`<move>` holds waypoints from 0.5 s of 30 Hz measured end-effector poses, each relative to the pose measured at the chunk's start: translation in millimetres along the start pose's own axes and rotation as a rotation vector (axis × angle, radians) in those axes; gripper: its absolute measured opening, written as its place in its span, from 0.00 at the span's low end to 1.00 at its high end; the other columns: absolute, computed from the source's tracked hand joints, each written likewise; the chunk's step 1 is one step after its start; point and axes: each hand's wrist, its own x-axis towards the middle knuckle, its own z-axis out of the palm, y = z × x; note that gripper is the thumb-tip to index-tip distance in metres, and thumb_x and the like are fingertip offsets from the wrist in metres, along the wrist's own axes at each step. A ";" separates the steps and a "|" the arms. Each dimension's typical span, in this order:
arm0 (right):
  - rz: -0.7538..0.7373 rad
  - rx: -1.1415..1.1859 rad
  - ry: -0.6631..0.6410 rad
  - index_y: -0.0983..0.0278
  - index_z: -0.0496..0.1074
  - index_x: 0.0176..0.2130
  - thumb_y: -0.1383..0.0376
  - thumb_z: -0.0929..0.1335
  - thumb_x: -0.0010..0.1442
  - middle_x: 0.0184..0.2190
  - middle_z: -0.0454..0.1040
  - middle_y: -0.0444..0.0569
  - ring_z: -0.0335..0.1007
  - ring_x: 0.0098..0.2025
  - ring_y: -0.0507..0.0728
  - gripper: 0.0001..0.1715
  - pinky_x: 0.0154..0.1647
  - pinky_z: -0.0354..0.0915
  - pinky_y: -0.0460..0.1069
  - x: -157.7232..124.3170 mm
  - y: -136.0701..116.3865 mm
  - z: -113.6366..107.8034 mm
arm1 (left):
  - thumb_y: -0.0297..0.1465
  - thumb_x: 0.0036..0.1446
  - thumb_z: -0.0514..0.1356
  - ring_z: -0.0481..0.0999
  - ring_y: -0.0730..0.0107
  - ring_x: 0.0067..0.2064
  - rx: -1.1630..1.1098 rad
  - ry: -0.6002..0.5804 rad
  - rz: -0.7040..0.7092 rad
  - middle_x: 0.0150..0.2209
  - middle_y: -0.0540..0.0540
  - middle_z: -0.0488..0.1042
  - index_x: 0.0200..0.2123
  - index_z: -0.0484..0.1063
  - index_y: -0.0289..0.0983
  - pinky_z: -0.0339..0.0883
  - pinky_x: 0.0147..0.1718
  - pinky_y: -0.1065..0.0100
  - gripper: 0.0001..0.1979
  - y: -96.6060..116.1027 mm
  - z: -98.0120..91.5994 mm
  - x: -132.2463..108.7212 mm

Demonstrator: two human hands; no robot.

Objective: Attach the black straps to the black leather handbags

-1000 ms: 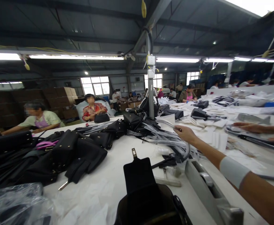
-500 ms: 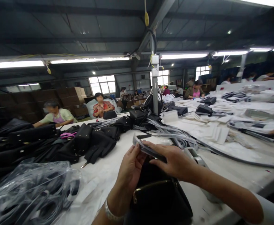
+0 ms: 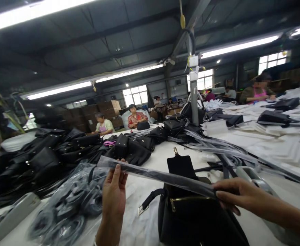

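Note:
A long black strap in a clear plastic sleeve point(image 3: 162, 176) stretches between my two hands, slanting down to the right. My left hand point(image 3: 114, 193) pinches it near its left end, thumb in front. At the other end, my right hand point(image 3: 238, 194) grips it between thumb and fingers. Just below and behind the strap stands a black bag point(image 3: 191, 220) with a gold zipper. Its flap point(image 3: 180, 166) is raised, with a gold clasp at the tip. A short side strap point(image 3: 153, 196) with a square gold buckle sticks out to the left.
Clear plastic bags of coiled straps point(image 3: 70, 205) lie at left, before a heap of black bags point(image 3: 47, 157). A grey plastic holder point(image 3: 252, 181) sits at right near more sleeved straps point(image 3: 216, 145). Beyond are a post point(image 3: 194, 102), white sheets point(image 3: 285, 150) and seated co-workers point(image 3: 137, 118).
My hands have moved apart, drawing the sleeved strap out lengthwise between them. The view has swung left, and the bag's flap and buckle strap now show.

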 end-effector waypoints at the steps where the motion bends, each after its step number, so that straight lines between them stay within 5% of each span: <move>1: 0.038 0.040 -0.038 0.62 0.81 0.37 0.49 0.70 0.59 0.23 0.76 0.46 0.67 0.20 0.49 0.21 0.20 0.65 0.42 -1.1 5.6 2.9 | 0.20 0.63 0.60 0.84 0.73 0.40 0.029 0.021 -0.001 0.40 0.45 0.84 0.40 0.79 0.35 0.78 0.38 0.77 0.08 1.2 -9.3 -2.0; 8: 0.181 0.186 -0.202 0.61 0.80 0.44 0.50 0.71 0.61 0.27 0.77 0.45 0.64 0.21 0.45 0.21 0.20 0.60 0.38 2.4 31.9 31.4 | 0.20 0.65 0.58 0.83 0.72 0.40 0.129 0.105 -0.008 0.40 0.44 0.83 0.40 0.79 0.33 0.78 0.41 0.76 0.09 8.1 -48.2 -14.0; 15: 0.231 0.232 -0.212 0.61 0.78 0.51 0.48 0.71 0.59 0.27 0.77 0.46 0.63 0.20 0.45 0.28 0.19 0.58 0.39 3.5 39.3 32.1 | 0.18 0.69 0.51 0.83 0.74 0.36 0.035 0.244 -0.048 0.34 0.45 0.83 0.41 0.78 0.31 0.79 0.36 0.77 0.15 15.6 -86.1 14.1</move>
